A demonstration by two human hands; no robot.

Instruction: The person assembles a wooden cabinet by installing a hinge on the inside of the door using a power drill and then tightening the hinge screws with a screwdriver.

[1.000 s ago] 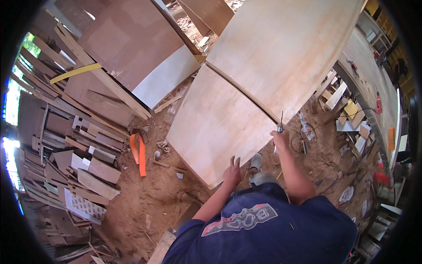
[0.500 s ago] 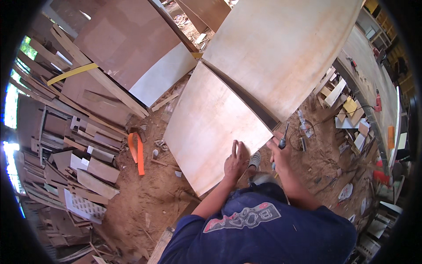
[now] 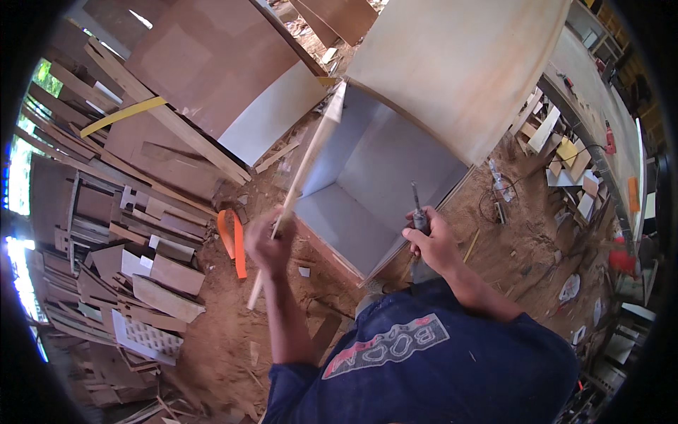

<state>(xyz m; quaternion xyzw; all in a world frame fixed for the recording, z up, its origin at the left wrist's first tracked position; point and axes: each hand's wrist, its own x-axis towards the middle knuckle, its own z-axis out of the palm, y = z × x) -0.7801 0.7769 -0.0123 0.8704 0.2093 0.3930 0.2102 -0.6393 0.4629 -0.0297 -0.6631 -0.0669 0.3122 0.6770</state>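
Swinging the pale, flat wooden panel (image 3: 311, 157) toward your left side has uncovered the grey-lined rectangular box (image 3: 385, 180). Half a second ago, the panel spanned the box mouth, with your left hand on its face and your right hand at its near corner. It now stands almost edge-on to the view, running from beyond your left hand (image 3: 270, 246) to a point just below it. Result: the box interior is exposed, between your two hands and beyond them.

Hand state: your left hand is slightly blurred but appears closed around the panel's edge. Your right hand is gripping a slim, dark-handled tool with a metal shaft (image 3: 420, 220), shaft directed away from you. The tool is held over the near right part of the box; contact cannot be determined.

Materials: the panel edge is thin, straight and light in tone. The box walls are smooth, matt grey and meet in square corners; the near rim shows raw reddish-brown board. Beyond your right hand lies a broad, cream wooden sheet (image 3: 459, 71) with faint tan staining. Just beside your left hand is a flexible, looped orange strip (image 3: 239, 249), resting on the loose, brown, debris-strewn floor (image 3: 212, 311).
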